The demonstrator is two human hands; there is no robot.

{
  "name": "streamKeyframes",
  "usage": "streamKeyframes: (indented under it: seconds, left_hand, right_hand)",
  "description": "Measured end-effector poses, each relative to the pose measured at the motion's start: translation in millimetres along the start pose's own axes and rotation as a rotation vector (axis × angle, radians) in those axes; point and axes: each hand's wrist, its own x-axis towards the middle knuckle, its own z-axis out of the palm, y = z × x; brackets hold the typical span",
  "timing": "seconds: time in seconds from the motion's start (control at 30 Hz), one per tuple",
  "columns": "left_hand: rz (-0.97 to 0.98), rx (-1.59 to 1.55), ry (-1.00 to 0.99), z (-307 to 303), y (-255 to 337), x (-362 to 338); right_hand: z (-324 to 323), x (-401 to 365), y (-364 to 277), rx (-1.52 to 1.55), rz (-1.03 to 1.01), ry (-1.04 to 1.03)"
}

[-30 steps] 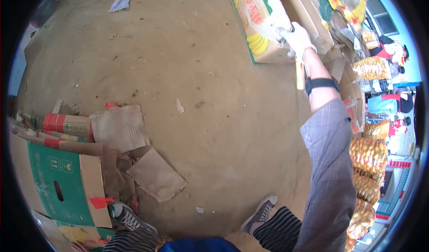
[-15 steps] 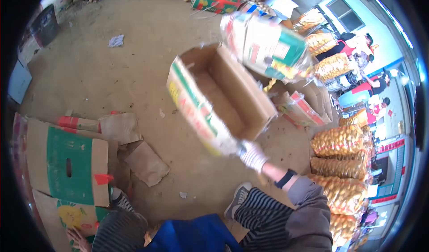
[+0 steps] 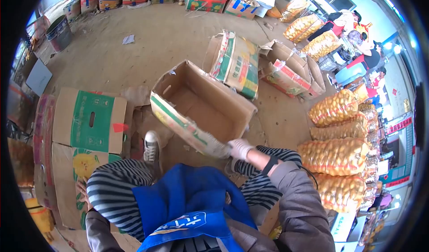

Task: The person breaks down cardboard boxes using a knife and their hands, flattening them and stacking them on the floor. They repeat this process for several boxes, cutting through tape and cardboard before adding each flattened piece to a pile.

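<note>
Right hand [image 3: 240, 148] grips open, empty cardboard box [image 3: 203, 111].

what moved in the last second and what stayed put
The right hand, in a white glove, pulled the open brown cardboard box with green and yellow print away from the far pile, back and down. The box is now tilted close to the person, still gripped at its near edge. The flattened green cardboard and the yellow mesh sacks stayed where they were.

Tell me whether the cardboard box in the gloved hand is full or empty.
Empty. The cardboard box, held by the right hand, tilts its open top toward the camera: only bare inner walls and floor show.
</note>
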Motion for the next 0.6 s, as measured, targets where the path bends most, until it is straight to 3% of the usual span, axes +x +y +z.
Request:
streamKeyframes:
  seconds: [0.07, 0.1, 0.13, 0.17, 0.2, 0.23, 0.33, 0.4, 0.53, 0.6]
  left_hand:
    - [-0.016, -0.004, -0.025, -8, 4, 2]
    - [-0.022, -0.006, -0.035, -9, 5, 3]
    - [-0.024, -0.010, -0.049, -10, 7, 4]
    - [-0.034, -0.015, -0.062, -11, 8, 6]
    - [-0.041, -0.022, -0.076, -11, 11, 7]
    - [-0.054, -0.028, -0.089, -12, 12, 8]
    - [-0.071, -0.041, -0.131, -16, 14, 8]
    - [-0.084, -0.047, -0.149, -19, 16, 10]
    - [-0.109, -0.036, -0.176, -23, 15, 11]
    - [-0.114, -0.027, -0.192, -24, 11, 7]
  right_hand:
    - [2, 16, 50, 0.039, 0.122, 0.038]
    - [-4, 20, 69, 0.077, 0.217, -0.004]
    - [-15, 12, 81, 0.311, 0.370, -0.047]
    - [-28, 13, 96, 0.302, 0.415, -0.149]
    - [-57, 1, 86, 0.374, 0.427, -0.105]
    - [-75, -1, 82, 0.684, 0.489, -0.001]
    - [-141, 30, 53, 0.431, 0.316, 0.607]
    - [-182, 73, 13, 0.083, 0.200, 0.869]
    - [-219, 206, -47, -0.077, 0.516, 0.753]
    - [-212, 255, -35, -0.047, 0.547, 0.628]
